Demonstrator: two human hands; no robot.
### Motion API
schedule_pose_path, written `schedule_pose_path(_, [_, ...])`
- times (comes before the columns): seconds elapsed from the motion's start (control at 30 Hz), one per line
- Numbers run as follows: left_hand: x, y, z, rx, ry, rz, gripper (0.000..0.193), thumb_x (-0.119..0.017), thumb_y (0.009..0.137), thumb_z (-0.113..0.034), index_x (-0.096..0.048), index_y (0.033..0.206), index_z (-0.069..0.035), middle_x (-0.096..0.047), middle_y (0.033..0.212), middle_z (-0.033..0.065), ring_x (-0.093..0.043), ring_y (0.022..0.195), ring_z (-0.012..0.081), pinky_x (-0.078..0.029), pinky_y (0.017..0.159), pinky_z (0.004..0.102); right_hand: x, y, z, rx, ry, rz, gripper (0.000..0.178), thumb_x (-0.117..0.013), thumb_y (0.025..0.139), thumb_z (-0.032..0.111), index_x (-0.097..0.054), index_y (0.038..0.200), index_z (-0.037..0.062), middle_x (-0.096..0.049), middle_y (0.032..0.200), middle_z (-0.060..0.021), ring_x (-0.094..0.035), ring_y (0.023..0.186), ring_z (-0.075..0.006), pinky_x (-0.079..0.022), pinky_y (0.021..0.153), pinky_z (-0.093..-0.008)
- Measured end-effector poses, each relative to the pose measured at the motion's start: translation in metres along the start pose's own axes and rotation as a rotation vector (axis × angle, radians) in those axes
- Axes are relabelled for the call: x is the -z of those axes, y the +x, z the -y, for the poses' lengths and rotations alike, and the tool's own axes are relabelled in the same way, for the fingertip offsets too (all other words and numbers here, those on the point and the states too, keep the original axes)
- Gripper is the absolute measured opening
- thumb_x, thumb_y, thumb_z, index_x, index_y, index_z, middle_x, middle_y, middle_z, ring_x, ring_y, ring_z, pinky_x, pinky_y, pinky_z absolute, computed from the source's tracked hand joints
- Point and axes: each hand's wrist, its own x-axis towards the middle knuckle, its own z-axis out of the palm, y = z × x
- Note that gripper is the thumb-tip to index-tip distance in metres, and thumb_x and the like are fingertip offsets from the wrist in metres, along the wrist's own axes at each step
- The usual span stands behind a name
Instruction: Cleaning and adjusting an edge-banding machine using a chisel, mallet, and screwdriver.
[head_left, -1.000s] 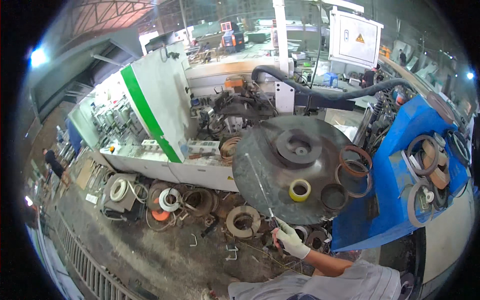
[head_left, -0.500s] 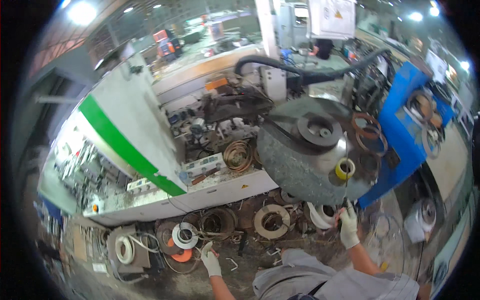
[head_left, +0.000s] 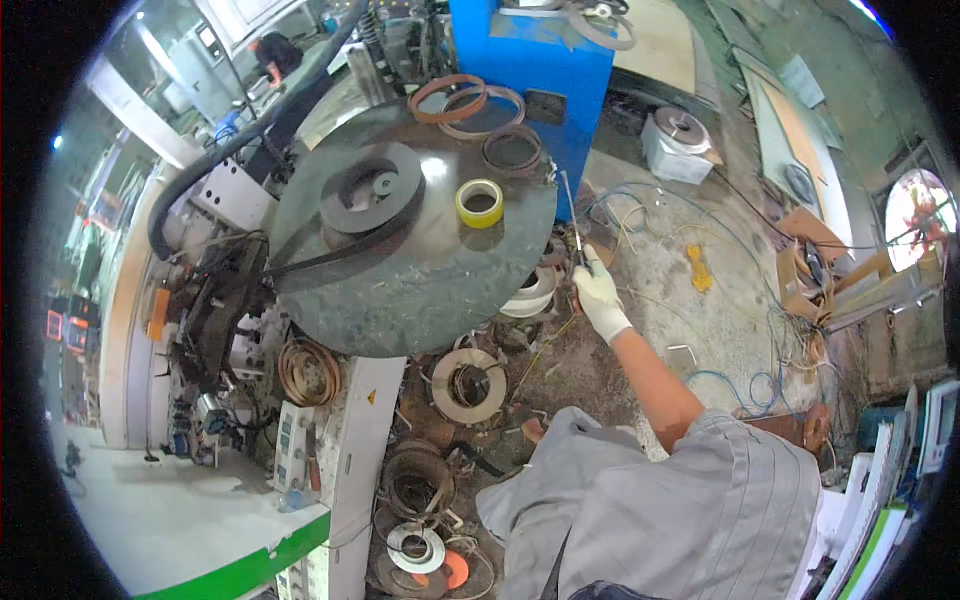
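Note:
My right hand (head_left: 600, 298), in a whitish glove, is closed around the dark handle of a screwdriver (head_left: 572, 215). Its long thin metal shaft points up and away, beside the edge of a large round dark table (head_left: 400, 315). On that tabletop lie a yellow tape roll (head_left: 479, 204), a thick dark grey coil of band (head_left: 350, 205) with a loose strip trailing left, and several thin brown rings of band (head_left: 450, 98). My left hand is out of view.
A blue machine body (head_left: 530, 70) stands behind the table. Several coils, including a cream one (head_left: 470, 385) and a white one (head_left: 415, 547), lie along a white machine base (head_left: 362, 450). Cables (head_left: 740, 385) and a yellow piece (head_left: 698, 268) lie on the floor at right.
The view has swung to the right, so the table and coils appear further left. My left hand has gone out of the picture. My right hand still grips the screwdriver, now beside the table edge.

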Motion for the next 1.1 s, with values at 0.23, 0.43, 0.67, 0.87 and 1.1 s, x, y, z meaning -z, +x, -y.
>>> schedule_pose_path(0.23, [0.061,0.024,-0.006,0.120,0.145,0.181,0.021,-0.055,0.093,-0.009,-0.059,0.112,-0.001,-0.058,0.097,0.0088,-0.057,0.077,0.0200,-0.049,0.065,0.0346,-0.058,0.030,0.029,0.090,0.118,-0.113,0.046,-0.050,0.091,0.021,-0.056,0.136,0.0176,-0.059,0.068,-0.0074,-0.056,0.052,-0.0186,-0.044,0.049,-0.0330])
schedule_pose_path(0.43, [0.120,0.059,0.019,0.203,0.187,0.315,0.019,-0.055,0.093,-0.009,-0.056,0.110,0.000,-0.059,0.102,0.0118,-0.058,0.083,0.0221,-0.049,0.066,0.0351,-0.097,0.017,0.041,0.097,-0.164,-0.203,0.050,-0.049,0.087,0.019,-0.054,0.136,0.0122,-0.069,0.101,-0.0221,-0.067,0.092,-0.0349,-0.052,0.083,-0.0413])
schedule_pose_path(0.67, [0.110,0.100,-0.032,0.224,-0.009,0.066,0.023,-0.055,0.098,-0.024,-0.055,0.113,-0.007,-0.058,0.106,0.0068,-0.059,0.086,0.0239,-0.050,0.078,0.0353,-0.120,-0.042,0.053,0.021,-0.439,-0.196,0.062,-0.048,0.087,0.018,-0.041,0.146,0.0001,-0.055,0.135,-0.0296,-0.055,0.127,-0.0407,-0.043,0.107,-0.0433])
schedule_pose_path(0.87, [0.105,0.097,0.030,0.561,0.044,0.130,0.018,-0.055,0.096,-0.022,-0.055,0.108,-0.009,-0.060,0.106,0.0108,-0.059,0.089,0.0214,-0.046,0.067,0.0317,-0.132,-0.051,0.047,-0.035,-0.368,-0.128,0.064,-0.050,0.087,0.019,-0.039,0.148,0.0056,-0.055,0.137,-0.0278,-0.052,0.130,-0.0397,-0.041,0.109,-0.0431])
schedule_pose_path(1.1, [0.091,0.088,0.033,0.413,0.311,0.409,0.023,-0.058,0.093,-0.023,-0.057,0.111,-0.008,-0.061,0.096,0.0074,-0.059,0.082,0.0215,-0.047,0.067,0.0362,-0.092,-0.108,0.043,-0.082,0.132,0.074,0.050,-0.047,0.092,0.019,-0.050,0.142,0.0200,-0.057,0.072,-0.0011,-0.051,0.048,-0.0116,-0.044,0.044,-0.0298])
